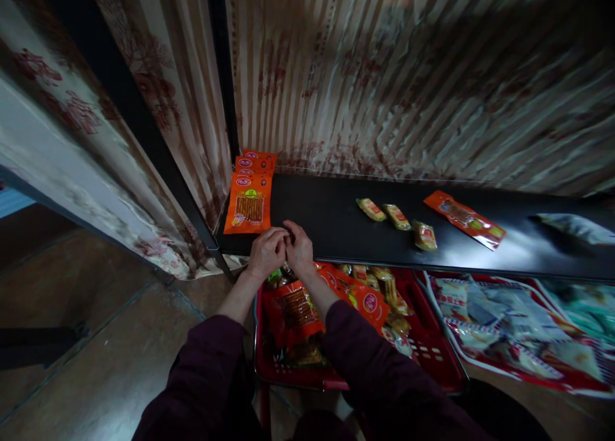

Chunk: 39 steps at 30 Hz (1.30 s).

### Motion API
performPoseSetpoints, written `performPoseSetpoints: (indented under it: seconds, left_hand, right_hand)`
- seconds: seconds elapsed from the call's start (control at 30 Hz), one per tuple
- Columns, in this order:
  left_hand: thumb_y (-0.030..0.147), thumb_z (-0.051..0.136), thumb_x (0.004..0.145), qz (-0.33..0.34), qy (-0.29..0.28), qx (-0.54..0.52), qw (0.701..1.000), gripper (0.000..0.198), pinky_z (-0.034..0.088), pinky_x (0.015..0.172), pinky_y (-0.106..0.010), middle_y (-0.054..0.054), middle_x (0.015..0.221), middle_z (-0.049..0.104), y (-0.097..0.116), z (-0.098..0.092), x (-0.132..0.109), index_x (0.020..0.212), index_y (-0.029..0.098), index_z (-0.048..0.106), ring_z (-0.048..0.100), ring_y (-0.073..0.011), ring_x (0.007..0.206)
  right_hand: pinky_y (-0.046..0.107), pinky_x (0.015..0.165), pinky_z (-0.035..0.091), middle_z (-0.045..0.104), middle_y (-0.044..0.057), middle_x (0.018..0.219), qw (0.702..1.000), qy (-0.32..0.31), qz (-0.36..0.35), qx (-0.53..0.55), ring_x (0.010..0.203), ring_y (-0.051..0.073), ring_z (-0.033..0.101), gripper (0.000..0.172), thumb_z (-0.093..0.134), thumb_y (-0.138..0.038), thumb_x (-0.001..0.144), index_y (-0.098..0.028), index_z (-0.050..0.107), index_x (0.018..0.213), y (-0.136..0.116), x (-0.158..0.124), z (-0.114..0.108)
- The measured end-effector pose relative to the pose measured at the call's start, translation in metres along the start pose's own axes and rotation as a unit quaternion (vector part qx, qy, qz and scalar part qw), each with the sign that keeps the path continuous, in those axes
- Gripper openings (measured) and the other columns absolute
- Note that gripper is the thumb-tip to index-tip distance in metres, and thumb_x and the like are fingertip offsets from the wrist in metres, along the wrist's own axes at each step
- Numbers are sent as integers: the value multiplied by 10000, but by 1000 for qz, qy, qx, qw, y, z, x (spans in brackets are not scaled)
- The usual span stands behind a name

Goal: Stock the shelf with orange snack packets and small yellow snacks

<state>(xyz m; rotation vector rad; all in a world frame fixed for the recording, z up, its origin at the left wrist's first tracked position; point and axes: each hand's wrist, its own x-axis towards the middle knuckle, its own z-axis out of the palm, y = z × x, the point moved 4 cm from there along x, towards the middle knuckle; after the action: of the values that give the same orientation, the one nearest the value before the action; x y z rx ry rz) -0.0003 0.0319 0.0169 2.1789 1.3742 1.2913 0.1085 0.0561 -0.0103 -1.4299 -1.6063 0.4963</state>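
Observation:
My left hand (268,253) and my right hand (300,250) are close together at the front edge of a black shelf (327,232), both with fingers curled in. What they pinch, if anything, is hidden. Just beyond my left hand is a row of orange snack packets (248,204), overlapping at the shelf's left end. Below my hands, a red basket (331,384) holds more orange packets (294,309) and several small yellowish wrapped snacks (384,281). My forearms cover part of the basket.
Farther right on the shelf lie three small wrapped snacks (397,216), an orange packet (465,219) and a white packet (576,227). A second basket (444,322) with white bags stands at lower right. A dark post (158,152) and patterned curtain (384,75) border the shelf.

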Motion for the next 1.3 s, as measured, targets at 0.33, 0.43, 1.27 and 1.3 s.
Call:
performPoseSetpoints:
  seconds: [0.33, 0.43, 1.27, 1.3]
  left_hand:
    - [92, 438, 812, -9, -110, -73, 991, 265, 483, 892, -271, -59, 984, 676, 23, 13, -30, 935, 181, 656, 623, -151, 934]
    - [115, 452, 803, -45, -180, -85, 979, 269, 484, 877, -271, -44, 974, 692, 25, 21, -42, 954, 187, 662, 632, -153, 908]
    - [178, 566, 773, -220, -394, 76, 889, 267, 431, 924, -329, -124, 1107, 663, 11, 71, -95, 1035, 173, 616, 604, -231, 1052]
    - [205, 570, 774, -228, -395, 78, 887, 234, 442, 892, -328, -118, 1064, 675, 10, 71, -96, 1000, 174, 626, 616, -232, 1009]
  right_hand:
    - [350, 977, 473, 668, 95, 1117, 1000, 13, 7, -6, 1051, 182, 612, 401, 432, -50, 741, -170, 669, 1041, -1, -51, -33]
    - [346, 969, 479, 675, 87, 1112, 1000, 4, 15, -14, 1038, 180, 622, 429, 422, -39, 728, -175, 667, 1053, 1, -72, -41]
    - [390, 942, 486, 684, 102, 1085, 975, -31, 158, -150, 1013, 229, 632, 323, 468, -116, 748, -166, 697, 971, 70, -156, -45]
    - [394, 941, 484, 687, 99, 1070, 976, -32, 156, -146, 1003, 228, 632, 319, 466, -118, 748, -168, 698, 961, 71, -157, -45]
